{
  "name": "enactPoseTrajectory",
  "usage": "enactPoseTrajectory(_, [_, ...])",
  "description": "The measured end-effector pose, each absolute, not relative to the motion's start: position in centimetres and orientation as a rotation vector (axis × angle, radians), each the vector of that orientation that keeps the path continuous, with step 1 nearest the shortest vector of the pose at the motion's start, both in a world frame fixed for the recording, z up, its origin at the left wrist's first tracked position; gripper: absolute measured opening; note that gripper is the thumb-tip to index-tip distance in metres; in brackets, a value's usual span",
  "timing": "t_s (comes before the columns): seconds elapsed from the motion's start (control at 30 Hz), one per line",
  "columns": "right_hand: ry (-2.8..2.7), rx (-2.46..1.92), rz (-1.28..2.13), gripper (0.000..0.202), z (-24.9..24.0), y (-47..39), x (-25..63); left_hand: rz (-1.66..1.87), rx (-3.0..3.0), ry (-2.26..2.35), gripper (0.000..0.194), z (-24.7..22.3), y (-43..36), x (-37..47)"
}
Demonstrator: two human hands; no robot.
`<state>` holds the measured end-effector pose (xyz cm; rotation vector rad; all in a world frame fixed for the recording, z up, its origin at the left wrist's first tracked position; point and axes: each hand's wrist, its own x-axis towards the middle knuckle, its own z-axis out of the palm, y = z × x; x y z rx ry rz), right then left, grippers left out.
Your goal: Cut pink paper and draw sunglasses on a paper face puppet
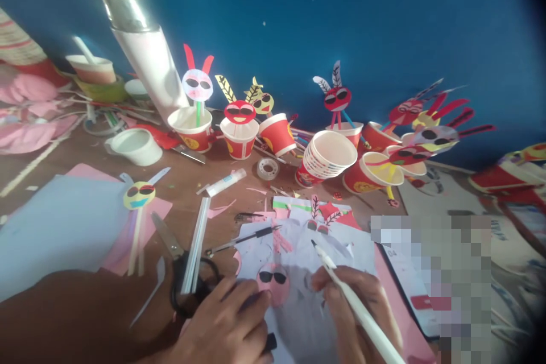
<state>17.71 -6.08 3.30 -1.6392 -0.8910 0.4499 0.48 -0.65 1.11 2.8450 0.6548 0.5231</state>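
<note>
My right hand (362, 307) grips a white marker pen (356, 304), its dark tip pointing up and left over the white paper sheets (307, 318). My left hand (230, 318) lies with bent fingers at the lower left edge of a pink paper disc (279, 290). Two black eye shapes are stuck or drawn on the disc. A dark object (270, 342) shows from under my left fingers; most of it is hidden. Black-handled scissors (177, 256) lie beside that hand, under white paper strips (197, 244). A pen (245, 239) rests above the disc.
Red paper cups (326, 156) with paper-face stick figures line the blue wall, near a white flask (149, 62). A yellow-faced figure (139, 196) lies at left on coloured paper. A tape roll (268, 169) and a glue tube (225, 183) sit mid-table; a phone (409, 290) lies right.
</note>
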Motion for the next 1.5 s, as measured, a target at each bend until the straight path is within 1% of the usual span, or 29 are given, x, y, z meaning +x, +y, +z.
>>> enactPoseTrajectory(0.1, [-0.932, -1.635, 0.498, 0.009, 2.9, -6.1, 18.2, 0.5, 2.838, 0.656, 0.023, 1.7, -1.0, 0.3])
enactPoseTrajectory(0.23, [-1.096, -1.6, 0.56, 0.005, 1.9, -6.2, 19.5, 0.492, 2.811, 0.652, 0.021, 2.0, -1.3, 0.2])
enactPoseTrajectory(0.37, [-1.19, -1.598, 0.644, 0.011, 1.8, -6.3, 19.9, 0.505, 2.772, 0.665, 0.02, 1.7, -1.7, 0.1])
enactPoseTrajectory(0.5, [-1.142, -1.623, 0.712, 0.017, 2.0, -6.1, 19.6, 0.461, 2.752, 0.669, 0.019, 1.4, -1.9, 0.1])
enactPoseTrajectory(0.57, [-1.13, -1.644, 0.709, 0.016, 1.9, -6.0, 19.6, 0.466, 2.763, 0.66, 0.02, 1.4, -1.9, 0.2])
enactPoseTrajectory(0.7, [-1.219, -1.64, 0.641, 0.006, 1.5, -6.0, 19.7, 0.519, 2.778, 0.633, 0.022, 1.4, -1.6, 0.5])
enactPoseTrajectory(0.93, [-1.375, -1.643, 0.45, 0.005, 1.6, -6.4, 18.4, 0.51, 2.703, 0.627, 0.02, 1.4, -1.1, 0.7])
enactPoseTrajectory(1.07, [-1.519, -1.71, 0.502, 0.006, 1.1, -6.6, 18.7, 0.509, 2.693, 0.632, 0.017, 1.4, -0.8, 0.7])
enactPoseTrajectory(1.17, [-1.575, -1.738, 0.569, 0.006, 1.0, -6.7, 19.0, 0.516, 2.718, 0.607, 0.018, 1.9, -0.7, 0.6])
enactPoseTrajectory(1.33, [-1.393, -1.767, 0.572, 0.006, 1.0, -6.9, 18.8, 0.44, 2.811, 0.591, 0.02, 2.6, -0.5, 1.0])
enactPoseTrajectory(1.5, [-1.199, -1.762, 0.648, 0.013, 1.5, -6.9, 19.3, 0.429, 2.844, 0.59, 0.022, 1.9, -0.7, 1.6])
